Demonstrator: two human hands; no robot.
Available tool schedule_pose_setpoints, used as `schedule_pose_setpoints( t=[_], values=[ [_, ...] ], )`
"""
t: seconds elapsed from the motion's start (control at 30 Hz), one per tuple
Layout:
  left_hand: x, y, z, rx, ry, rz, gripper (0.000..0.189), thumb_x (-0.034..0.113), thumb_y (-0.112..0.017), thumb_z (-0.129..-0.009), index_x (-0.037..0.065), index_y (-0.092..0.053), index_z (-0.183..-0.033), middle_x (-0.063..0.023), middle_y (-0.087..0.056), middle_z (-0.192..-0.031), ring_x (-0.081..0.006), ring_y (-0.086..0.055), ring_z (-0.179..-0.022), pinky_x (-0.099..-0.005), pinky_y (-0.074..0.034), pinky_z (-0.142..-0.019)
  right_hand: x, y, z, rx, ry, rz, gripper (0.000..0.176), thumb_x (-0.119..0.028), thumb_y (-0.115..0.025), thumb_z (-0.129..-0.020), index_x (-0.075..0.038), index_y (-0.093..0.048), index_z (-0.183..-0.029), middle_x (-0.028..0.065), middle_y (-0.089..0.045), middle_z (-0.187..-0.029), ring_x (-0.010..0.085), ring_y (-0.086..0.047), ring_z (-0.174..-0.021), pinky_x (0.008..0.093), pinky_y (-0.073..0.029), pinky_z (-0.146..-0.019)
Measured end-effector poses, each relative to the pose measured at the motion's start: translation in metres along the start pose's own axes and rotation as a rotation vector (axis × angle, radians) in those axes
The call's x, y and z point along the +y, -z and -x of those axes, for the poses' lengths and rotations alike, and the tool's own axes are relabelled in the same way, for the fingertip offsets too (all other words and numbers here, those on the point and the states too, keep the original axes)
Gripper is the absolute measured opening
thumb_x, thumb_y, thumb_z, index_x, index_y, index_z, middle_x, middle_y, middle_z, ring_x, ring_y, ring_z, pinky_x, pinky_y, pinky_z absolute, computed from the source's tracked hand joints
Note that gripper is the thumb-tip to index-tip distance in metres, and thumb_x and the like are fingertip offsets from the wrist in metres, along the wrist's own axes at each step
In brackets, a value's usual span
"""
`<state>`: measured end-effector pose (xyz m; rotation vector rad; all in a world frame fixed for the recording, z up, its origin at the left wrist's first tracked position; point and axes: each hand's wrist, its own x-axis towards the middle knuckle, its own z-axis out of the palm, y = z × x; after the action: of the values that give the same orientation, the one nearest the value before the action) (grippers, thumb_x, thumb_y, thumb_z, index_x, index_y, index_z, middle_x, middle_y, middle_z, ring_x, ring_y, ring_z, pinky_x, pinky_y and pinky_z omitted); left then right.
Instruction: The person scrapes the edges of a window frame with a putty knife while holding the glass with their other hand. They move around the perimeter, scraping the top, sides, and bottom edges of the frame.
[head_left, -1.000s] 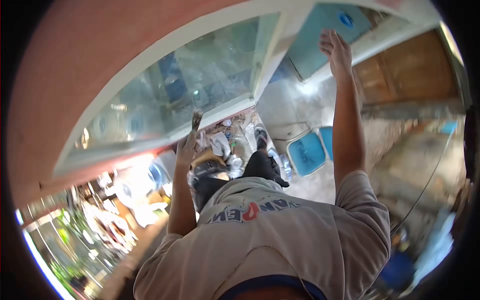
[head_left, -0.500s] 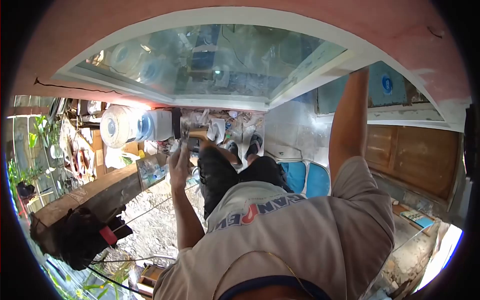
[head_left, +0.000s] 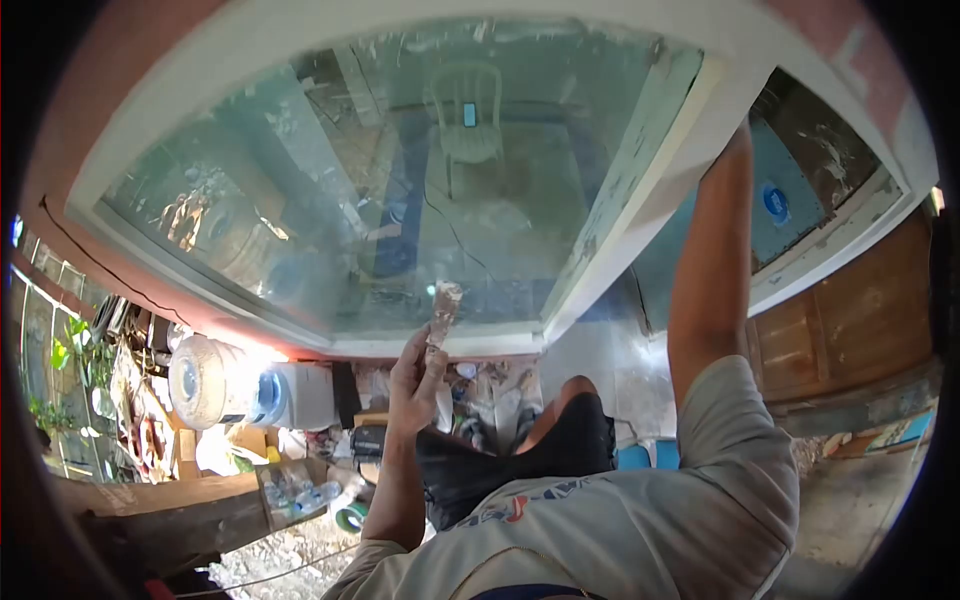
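My left hand, its fingers wrapped round a short, flat, whitish smeared tool, is raised at the lower edge of the large glass pane. The tool's exact kind is unclear; its far end overlaps the glass in view, and whether it touches cannot be made out. On the right, my right hand reaches up to the white upright frame. Only the wrist area shows there, with the fingers hidden behind the frame.
A large water bottle lies on its side at the left, near a wooden beam and small plastic bottles. Blue seats are below right. A brown wooden panel stands at the far right.
The view has tilted up, showing more of the glass and a chair seen in it. My left hand has risen with the tool to the pane's lower edge. The right arm stays raised at the frame.
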<state>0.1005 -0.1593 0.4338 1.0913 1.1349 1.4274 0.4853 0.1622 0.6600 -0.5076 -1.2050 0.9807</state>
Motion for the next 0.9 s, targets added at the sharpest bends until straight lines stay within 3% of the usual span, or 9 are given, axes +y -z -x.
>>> schedule_pose_setpoints(
  t=[0.17,0.27,0.3,0.37,0.5,0.6,0.73,0.83,0.9],
  values=[
    [-0.077,0.003,-0.010,0.055,-0.190,-0.079,0.068,0.003,-0.062,-0.100,0.004,-0.028,-0.159,0.0009,-0.060,-0.090,-0.0016,-0.046,-0.066,-0.0177,-0.038,-0.058,-0.003,0.000,-0.022,-0.191,0.058,-0.003,0.038,-0.036,-0.062,-0.102,-0.004,-0.067,-0.121,0.0081,-0.070,-0.106,0.0155,-0.068,-0.092,0.0298,-0.057,-0.077],
    [-0.136,0.046,-0.009,0.077,-0.271,-0.161,0.065,-0.004,-0.058,-0.097,0.003,-0.035,-0.158,0.0010,-0.058,-0.090,-0.0028,-0.047,-0.065,-0.0185,-0.039,-0.057,-0.002,-0.002,-0.039,-0.293,0.073,-0.065,0.038,-0.036,-0.063,-0.101,-0.004,-0.067,-0.122,0.0080,-0.070,-0.105,0.0148,-0.069,-0.091,0.0287,-0.057,-0.076],
    [-0.147,0.053,-0.007,0.143,-0.296,-0.095,0.057,-0.005,-0.058,-0.096,0.000,-0.047,-0.151,0.0033,-0.055,-0.095,-0.0027,-0.046,-0.076,-0.0184,-0.041,-0.067,-0.004,-0.002,-0.043,-0.313,0.078,-0.088,0.038,-0.036,-0.063,-0.101,-0.004,-0.067,-0.122,0.0080,-0.070,-0.105,0.0145,-0.069,-0.091,0.0284,-0.058,-0.076],
    [-0.173,0.070,-0.017,0.260,-0.423,-0.203,0.053,-0.002,-0.057,-0.097,-0.001,-0.049,-0.150,0.0033,-0.056,-0.094,-0.0035,-0.049,-0.077,-0.0182,-0.041,-0.069,-0.009,-0.004,-0.044,-0.312,0.085,-0.108,0.039,-0.036,-0.064,-0.101,-0.004,-0.067,-0.122,0.0079,-0.070,-0.104,0.0141,-0.069,-0.090,0.0276,-0.058,-0.076],
    [-0.140,0.055,-0.030,0.371,-0.618,-0.561,0.050,0.001,-0.059,-0.099,-0.001,-0.051,-0.148,-0.0069,-0.061,-0.102,-0.0122,-0.055,-0.084,-0.0234,-0.046,-0.076,-0.020,-0.023,-0.023,-0.096,0.366,0.186,0.045,-0.043,-0.063,-0.100,-0.005,-0.065,-0.122,0.0075,-0.068,-0.094,0.0158,-0.066,-0.076,0.0268,-0.056,-0.068],
    [-0.085,0.033,-0.041,0.394,-0.644,-0.684,0.050,-0.002,-0.058,-0.099,0.001,-0.052,-0.148,-0.0076,-0.060,-0.103,-0.0131,-0.055,-0.084,-0.0233,-0.045,-0.076,-0.025,-0.030,-0.013,-0.421,0.325,0.072,0.044,-0.042,-0.059,-0.102,-0.003,-0.061,-0.124,0.0105,-0.066,-0.095,0.0166,-0.065,-0.077,0.0275,-0.055,-0.066],
    [-0.058,0.026,-0.047,0.284,-0.743,-0.580,0.053,-0.003,-0.056,-0.098,0.003,-0.050,-0.150,-0.0099,-0.060,-0.103,-0.0148,-0.055,-0.085,-0.0247,-0.046,-0.078,-0.033,-0.051,0.029,-0.274,0.049,-0.106,0.054,-0.041,-0.064,-0.100,0.001,-0.059,-0.132,0.0086,-0.069,-0.104,0.0149,-0.069,-0.085,0.0252,-0.058,-0.071],
    [-0.035,0.022,-0.055,0.374,-0.803,-0.764,0.057,-0.002,-0.055,-0.097,0.002,-0.045,-0.153,-0.0048,-0.054,-0.103,-0.0113,-0.050,-0.081,-0.0246,-0.044,-0.071,-0.026,-0.026,-0.023,-0.736,0.273,-0.008,0.053,-0.041,-0.063,-0.100,0.000,-0.057,-0.134,0.0102,-0.068,-0.106,0.0157,-0.069,-0.085,0.0256,-0.058,-0.070],
    [-0.011,0.023,-0.067,0.431,-0.887,-0.862,0.059,-0.003,-0.054,-0.096,0.003,-0.045,-0.154,-0.0072,-0.055,-0.109,-0.0131,-0.051,-0.083,-0.0256,-0.045,-0.074,-0.024,-0.031,-0.013,-0.514,0.365,-0.003,0.041,-0.035,-0.058,-0.102,-0.002,-0.060,-0.126,0.0134,-0.068,-0.099,0.0171,-0.066,-0.078,0.0276,-0.055,-0.064]
  ],
)
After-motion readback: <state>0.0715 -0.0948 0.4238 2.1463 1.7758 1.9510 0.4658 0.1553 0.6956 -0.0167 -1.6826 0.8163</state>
